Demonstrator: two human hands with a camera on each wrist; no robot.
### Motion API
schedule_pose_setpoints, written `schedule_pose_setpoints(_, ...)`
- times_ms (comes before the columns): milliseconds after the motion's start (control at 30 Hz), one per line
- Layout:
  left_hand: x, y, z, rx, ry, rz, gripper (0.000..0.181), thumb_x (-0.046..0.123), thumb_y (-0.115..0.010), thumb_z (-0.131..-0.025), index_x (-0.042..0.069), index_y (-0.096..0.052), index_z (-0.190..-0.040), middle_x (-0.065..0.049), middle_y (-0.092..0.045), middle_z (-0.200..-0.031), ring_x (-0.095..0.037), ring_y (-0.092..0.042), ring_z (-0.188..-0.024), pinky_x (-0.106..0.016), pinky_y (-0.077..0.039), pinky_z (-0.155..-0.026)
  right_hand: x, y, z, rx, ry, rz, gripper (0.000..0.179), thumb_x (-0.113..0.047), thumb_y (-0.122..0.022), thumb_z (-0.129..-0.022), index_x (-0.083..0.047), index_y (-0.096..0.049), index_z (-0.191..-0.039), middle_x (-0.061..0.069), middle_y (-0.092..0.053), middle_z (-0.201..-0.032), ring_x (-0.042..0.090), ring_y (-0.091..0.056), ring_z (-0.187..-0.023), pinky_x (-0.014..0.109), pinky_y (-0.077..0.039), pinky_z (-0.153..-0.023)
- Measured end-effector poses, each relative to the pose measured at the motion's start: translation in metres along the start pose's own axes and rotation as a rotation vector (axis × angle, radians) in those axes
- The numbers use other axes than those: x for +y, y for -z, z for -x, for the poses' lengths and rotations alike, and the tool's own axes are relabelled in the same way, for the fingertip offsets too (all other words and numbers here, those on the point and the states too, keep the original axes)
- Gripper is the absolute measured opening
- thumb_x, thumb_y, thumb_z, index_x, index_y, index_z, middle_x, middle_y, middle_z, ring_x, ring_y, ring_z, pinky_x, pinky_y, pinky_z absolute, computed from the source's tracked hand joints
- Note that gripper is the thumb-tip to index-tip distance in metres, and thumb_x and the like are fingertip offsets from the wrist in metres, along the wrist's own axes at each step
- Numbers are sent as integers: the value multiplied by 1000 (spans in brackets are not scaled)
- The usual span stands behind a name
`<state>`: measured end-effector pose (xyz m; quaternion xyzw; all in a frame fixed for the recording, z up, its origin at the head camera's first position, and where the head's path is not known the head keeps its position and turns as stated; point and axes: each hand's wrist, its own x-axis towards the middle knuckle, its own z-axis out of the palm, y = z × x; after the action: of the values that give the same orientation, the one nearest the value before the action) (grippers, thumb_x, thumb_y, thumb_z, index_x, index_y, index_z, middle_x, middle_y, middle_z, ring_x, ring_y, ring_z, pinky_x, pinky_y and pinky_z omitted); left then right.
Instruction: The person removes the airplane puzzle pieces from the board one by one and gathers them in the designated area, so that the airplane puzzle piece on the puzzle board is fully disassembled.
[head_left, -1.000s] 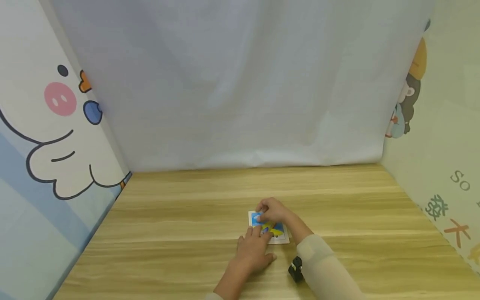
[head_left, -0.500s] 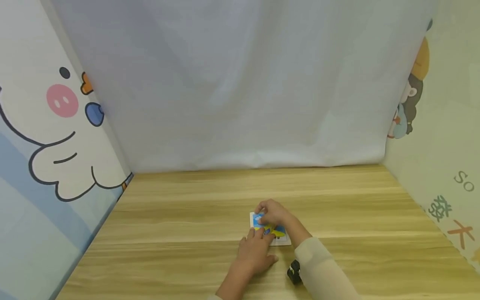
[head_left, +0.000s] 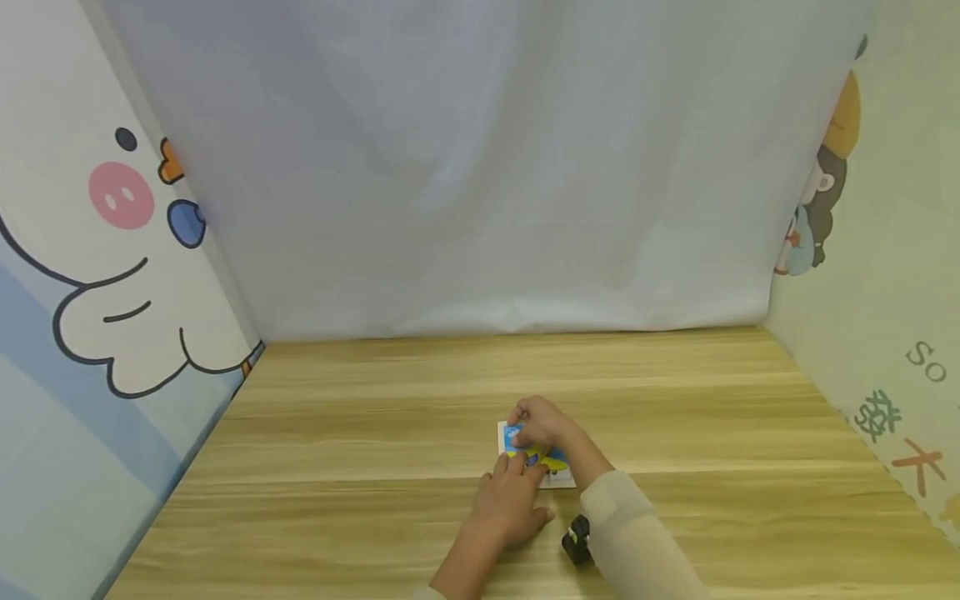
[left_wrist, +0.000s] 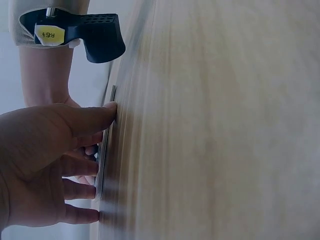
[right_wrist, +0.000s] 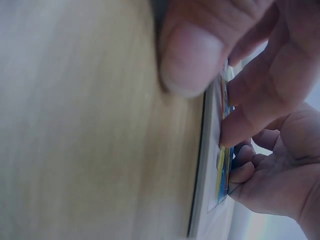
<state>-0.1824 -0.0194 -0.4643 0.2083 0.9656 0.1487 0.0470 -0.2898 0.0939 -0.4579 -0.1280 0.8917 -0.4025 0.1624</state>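
Touching the near-left part of the picture board [head_left: 556, 464], your left hand [head_left: 504, 502] spreads its fingers out and grips nothing. Your right hand [head_left: 547, 425] bends its fingers over the far part, and you cannot tell if it pinches anything. The board lies flat on the desk [head_left: 337, 450], under both hands, its longer side hard to tell. Your right sleeve [head_left: 639, 537] and black wrist camera [head_left: 576, 542] sit near your left thumb, and your hands hide much of the picture
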Motion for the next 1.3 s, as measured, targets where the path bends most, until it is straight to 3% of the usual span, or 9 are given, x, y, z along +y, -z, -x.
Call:
schedule_pose_setpoints(167,1,0,0,-10,4,11,55,38,-69,-82,14,-54,-129,-15,-40,-138,-40,-32,-128,-60,-38,-91,0,0,0,-3,-25,-10,19,-1,-72,-77,-4,-62,-93,5,-56,-86,22,-52,-78,32,-48,-63)
schedule_pose_setpoints(800,0,2,-3,-10,-10,-41,57,41,-70,-80,16,-55,-128,-13,-45,-133,-39,-37,-124,-56,-42,-88,7,-1,-2,52,20,-128,15,1,-67,-81,-4,-60,-93,7,-52,-80,20,-50,-72,27,-44,-58)
schedule_pose_setpoints(1133,-1,3,-4,-24,2,-35,57,41,-69,-81,16,-53,-130,-14,-43,-136,-40,-35,-126,-57,-40,-90,9,7,3,43,41,-267,9,-2,-63,-84,-3,-65,-93,5,-60,-90,21,-54,-82,32,-47,-68)
schedule_pose_setpoints(1300,-1,2,-3,-28,8,-24,57,41,-69,-81,16,-53,-130,-14,-43,-137,-41,-35,-126,-57,-39,-90,10,11,12,103,71,-308,10,-7,-64,-86,-3,-64,-95,5,-59,-86,20,-53,-78,35,-47,-69)
